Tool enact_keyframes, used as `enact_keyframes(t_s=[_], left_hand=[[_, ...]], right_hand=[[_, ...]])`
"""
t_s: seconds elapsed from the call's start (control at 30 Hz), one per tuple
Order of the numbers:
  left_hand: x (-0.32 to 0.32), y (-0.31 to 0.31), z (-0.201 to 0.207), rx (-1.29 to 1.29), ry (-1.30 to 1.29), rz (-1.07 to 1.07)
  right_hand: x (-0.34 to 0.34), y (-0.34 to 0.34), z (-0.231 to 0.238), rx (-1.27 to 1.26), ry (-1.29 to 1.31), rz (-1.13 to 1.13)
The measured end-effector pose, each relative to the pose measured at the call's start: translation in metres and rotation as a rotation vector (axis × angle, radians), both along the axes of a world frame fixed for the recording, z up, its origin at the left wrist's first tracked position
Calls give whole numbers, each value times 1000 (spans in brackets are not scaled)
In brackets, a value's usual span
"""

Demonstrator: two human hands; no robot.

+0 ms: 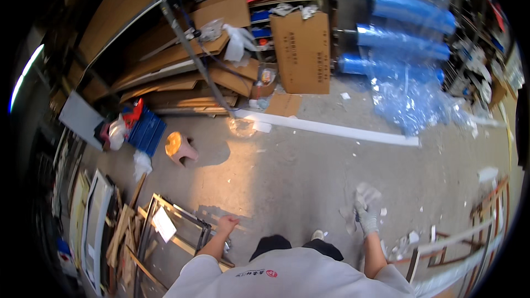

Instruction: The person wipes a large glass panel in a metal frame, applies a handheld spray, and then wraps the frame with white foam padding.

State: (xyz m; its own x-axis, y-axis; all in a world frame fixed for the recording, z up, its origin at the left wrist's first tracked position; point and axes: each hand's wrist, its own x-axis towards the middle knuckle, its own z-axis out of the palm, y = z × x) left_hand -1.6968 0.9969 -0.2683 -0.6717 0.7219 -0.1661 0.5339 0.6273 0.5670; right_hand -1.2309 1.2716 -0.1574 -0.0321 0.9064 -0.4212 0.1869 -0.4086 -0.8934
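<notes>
The bare left hand (227, 224) is curled closed over the metal frame (182, 226), probably stiff and heavy; the gloved right hand (367, 218) grips a soft, light rag (361, 197)

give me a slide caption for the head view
Workshop floor: bare left hand on a dark metal frame, gloved right hand gripping a crumpled cloth.
</notes>
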Motion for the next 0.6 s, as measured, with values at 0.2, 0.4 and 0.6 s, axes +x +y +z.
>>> enact_keyframes(t_s=[0.2,0.4,0.6], left_hand=[[-42,-19,-4,-442,-193,555],[-192,77,-42,-370,-228,713],[-417,319,44,138,8,581]], right_hand=[[-124,173,-13,41,-136,416],[-223,277,-63,156,-67,488],[-293,381,-24,47,-22,311]])
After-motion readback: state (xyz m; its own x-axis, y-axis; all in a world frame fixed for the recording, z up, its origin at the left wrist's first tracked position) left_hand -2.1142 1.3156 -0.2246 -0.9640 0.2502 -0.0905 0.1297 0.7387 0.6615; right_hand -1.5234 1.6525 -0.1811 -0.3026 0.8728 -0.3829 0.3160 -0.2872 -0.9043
